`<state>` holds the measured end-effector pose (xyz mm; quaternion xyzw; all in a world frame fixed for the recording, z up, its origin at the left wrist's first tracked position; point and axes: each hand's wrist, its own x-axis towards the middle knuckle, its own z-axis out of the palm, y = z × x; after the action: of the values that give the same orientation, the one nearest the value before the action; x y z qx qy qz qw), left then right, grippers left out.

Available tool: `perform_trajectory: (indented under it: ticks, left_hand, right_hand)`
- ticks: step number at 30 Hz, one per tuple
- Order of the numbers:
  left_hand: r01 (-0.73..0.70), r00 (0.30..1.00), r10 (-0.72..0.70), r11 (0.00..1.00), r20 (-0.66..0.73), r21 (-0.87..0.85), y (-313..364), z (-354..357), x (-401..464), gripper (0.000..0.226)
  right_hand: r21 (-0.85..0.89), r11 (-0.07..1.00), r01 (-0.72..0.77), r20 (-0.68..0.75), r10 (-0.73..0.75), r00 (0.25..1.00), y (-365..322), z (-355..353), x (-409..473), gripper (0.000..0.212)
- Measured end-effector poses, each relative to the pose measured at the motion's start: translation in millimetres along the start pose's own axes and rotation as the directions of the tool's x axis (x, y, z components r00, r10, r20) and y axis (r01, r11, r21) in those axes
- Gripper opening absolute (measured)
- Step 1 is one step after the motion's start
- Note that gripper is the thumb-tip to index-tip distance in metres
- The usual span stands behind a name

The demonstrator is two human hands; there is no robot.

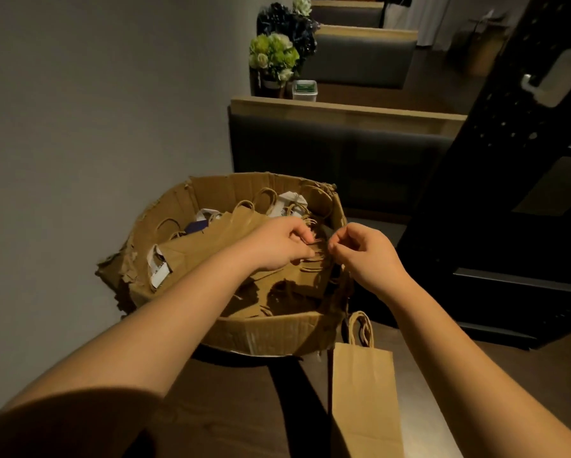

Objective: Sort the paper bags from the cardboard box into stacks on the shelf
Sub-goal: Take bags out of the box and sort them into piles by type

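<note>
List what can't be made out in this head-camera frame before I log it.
- Handles the left hand and right hand work at: fingers cover them, so which bag each belongs to is unclear.
- Depth of the pile in the cardboard box: top bags and forearms hide it.
- Loose paper bag beside the box: bottom cut off by the lower edge.
- Print on the white bag: too small.

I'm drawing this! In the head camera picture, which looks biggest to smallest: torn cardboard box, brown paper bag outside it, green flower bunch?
1. Torn cardboard box
2. Brown paper bag, though it's nearer the camera
3. Green flower bunch, far away
</note>
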<state>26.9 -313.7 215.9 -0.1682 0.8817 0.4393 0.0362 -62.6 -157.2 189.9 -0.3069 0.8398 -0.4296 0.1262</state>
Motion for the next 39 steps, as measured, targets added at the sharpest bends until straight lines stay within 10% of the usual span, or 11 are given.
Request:
perform_trajectory:
  ticks: [6,10,15,21,27,31,39]
  left_hand:
    - [0.166,0.986,-0.167,0.983,-0.01,-0.076,-54,-44,7,0.014]
    - [0.287,0.958,-0.282,0.947,0.056,-0.145,-93,-61,21,0.018]
    - [0.242,0.939,-0.296,0.93,0.176,0.276,-132,-68,41,0.042]
    - [0.336,0.941,-0.339,0.919,-0.022,0.205,-167,-62,66,0.051]
    - [0.46,0.873,-0.482,0.773,-0.067,0.437,-200,-60,78,0.06]
    - [0.45,0.884,-0.466,0.84,-0.019,0.303,-200,-61,74,0.075]
    - [0.348,0.935,-0.354,0.93,0.033,0.119,-201,-71,63,0.028]
  right_hand:
    - [0.114,0.986,-0.12,0.22,0.093,0.971,-22,48,37,0.007]
    - [0.284,0.84,-0.462,0.394,0.337,0.855,-18,79,64,0.01]
    - [0.44,0.53,-0.725,0.469,0.552,0.689,-7,105,76,0.033]
    - [0.33,0.589,-0.738,0.37,0.638,0.675,3,115,84,0.012]
    - [0.267,0.688,-0.675,0.21,0.642,0.738,11,119,96,0.043]
    - [0.292,0.673,-0.679,0.187,0.656,0.731,13,121,98,0.043]
    - [0.291,0.674,-0.679,0.169,0.663,0.73,22,125,100,0.056]
